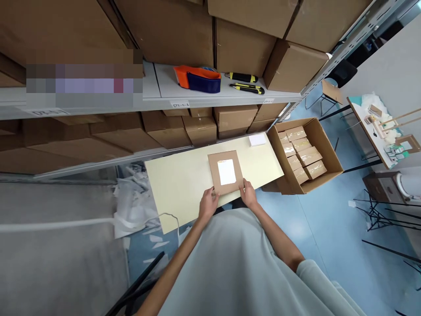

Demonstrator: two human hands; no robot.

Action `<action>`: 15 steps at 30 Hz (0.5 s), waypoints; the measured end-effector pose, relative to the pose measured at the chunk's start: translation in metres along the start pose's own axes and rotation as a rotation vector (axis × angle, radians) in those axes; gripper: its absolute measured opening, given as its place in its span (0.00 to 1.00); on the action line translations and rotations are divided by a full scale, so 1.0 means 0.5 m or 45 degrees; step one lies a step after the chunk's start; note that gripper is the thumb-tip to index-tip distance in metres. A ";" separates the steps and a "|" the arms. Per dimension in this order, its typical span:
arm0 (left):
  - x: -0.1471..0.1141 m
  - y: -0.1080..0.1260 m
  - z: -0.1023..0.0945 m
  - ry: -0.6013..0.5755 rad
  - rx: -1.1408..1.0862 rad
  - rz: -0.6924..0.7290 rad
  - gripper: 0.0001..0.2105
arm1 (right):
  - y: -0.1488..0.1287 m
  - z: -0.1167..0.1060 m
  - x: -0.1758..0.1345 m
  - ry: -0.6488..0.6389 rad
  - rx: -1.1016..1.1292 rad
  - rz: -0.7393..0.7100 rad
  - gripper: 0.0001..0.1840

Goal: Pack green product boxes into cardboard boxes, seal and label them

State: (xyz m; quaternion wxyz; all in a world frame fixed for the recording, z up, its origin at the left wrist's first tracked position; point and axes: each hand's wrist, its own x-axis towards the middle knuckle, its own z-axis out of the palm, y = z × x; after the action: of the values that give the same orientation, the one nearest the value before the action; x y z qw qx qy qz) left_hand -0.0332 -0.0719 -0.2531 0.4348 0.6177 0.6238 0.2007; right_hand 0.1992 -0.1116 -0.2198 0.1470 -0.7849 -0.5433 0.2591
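A flat cardboard piece (215,175), brown with a white rectangle (226,172) in its middle, is over the cream-coloured board (180,180). My left hand (208,203) grips its near left corner, thumb on top. At the near right corner, my right hand (247,193) holds it with fingers closed on the edge. Whether the piece rests on the board or is slightly raised, I cannot tell. A small stack of white cards or labels (257,140) lies at the board's far right corner.
Right of the board stands an open carton (324,173) with several taped brown boxes (309,156). Ahead, a shelf (158,103) bears large cartons, utility knives (246,89) and an orange-and-blue tape dispenser (200,80). White plastic wrap (134,197) lies at left. A cluttered table (365,127) stands far right.
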 end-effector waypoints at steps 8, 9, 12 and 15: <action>0.013 -0.043 -0.012 0.070 -0.250 -0.133 0.22 | -0.032 -0.018 0.001 -0.253 -0.134 -0.009 0.20; 0.020 -0.048 -0.022 0.087 -0.267 -0.157 0.22 | -0.037 -0.020 0.004 -0.312 -0.130 -0.022 0.18; 0.039 -0.059 -0.054 0.155 -0.258 -0.291 0.24 | -0.047 -0.026 0.022 -0.469 -0.081 -0.061 0.18; 0.048 -0.061 -0.078 0.179 -0.188 -0.447 0.29 | -0.049 -0.043 0.073 -0.335 -0.054 -0.041 0.24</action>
State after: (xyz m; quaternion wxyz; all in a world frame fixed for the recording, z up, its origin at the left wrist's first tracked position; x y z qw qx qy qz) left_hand -0.0789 -0.0426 -0.2633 0.4626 0.4501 0.7345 0.2097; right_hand 0.2025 -0.0676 -0.1985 0.0621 -0.7383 -0.5757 0.3459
